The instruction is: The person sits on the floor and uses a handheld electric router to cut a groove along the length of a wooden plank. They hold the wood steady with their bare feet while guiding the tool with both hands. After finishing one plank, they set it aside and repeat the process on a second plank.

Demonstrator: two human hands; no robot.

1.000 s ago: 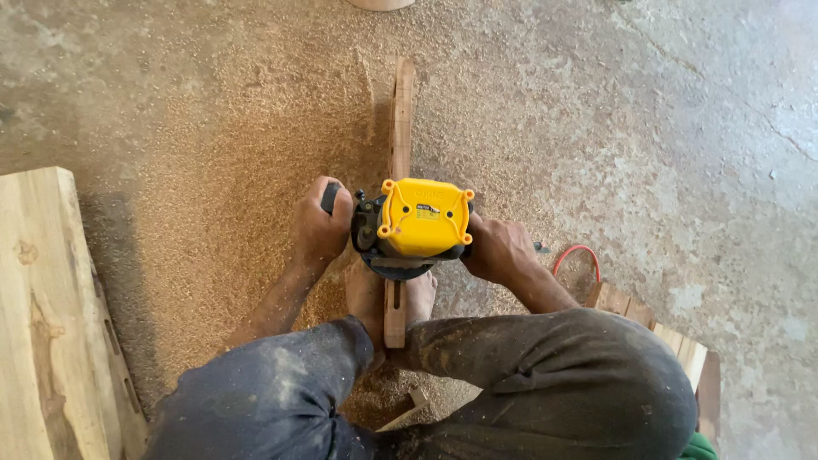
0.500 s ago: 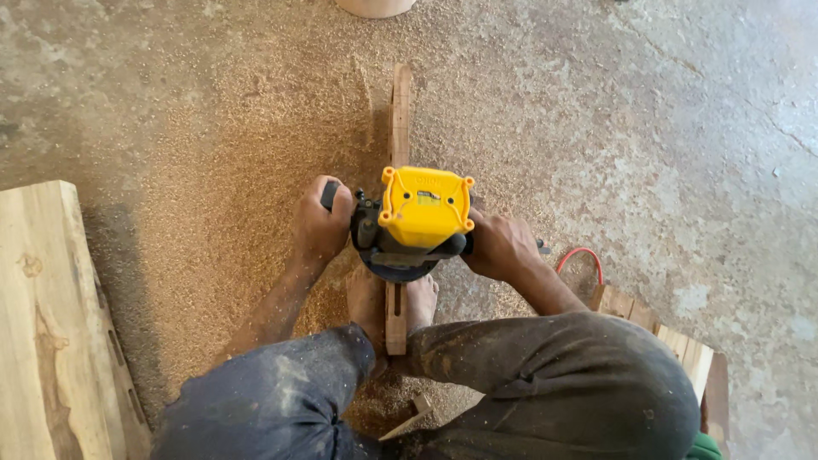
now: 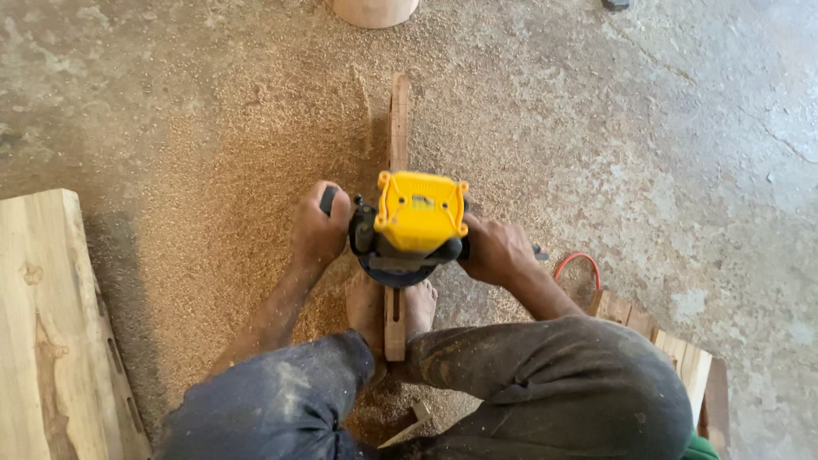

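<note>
- Lengthwise, the narrow wooden strip (image 3: 397, 128) lies on the concrete floor (image 3: 682, 170), its long axis running straight away from the person, near end between the two bare feet (image 3: 368, 308)
- A yellow-topped router (image 3: 419, 223) sits on the strip about midway along it, top face up, its side handles pointing left and right across the strip
- The left hand (image 3: 319, 230) is closed around the black handle on the left side; the right hand (image 3: 496, 249) is closed around the handle on the right
- Thick sawdust (image 3: 230, 170) covers the floor to the left of the strip and around the feet
- A pale plank (image 3: 43, 332) lies at the left edge, a wooden stool or bench (image 3: 682, 353) at lower right, a red cord (image 3: 578, 262) just beside the right wrist
- The router hides the strip beneath it and its cutter; a round pale object (image 3: 375, 10) at the top edge is cut off, and the right handle is hidden by the fingers
</note>
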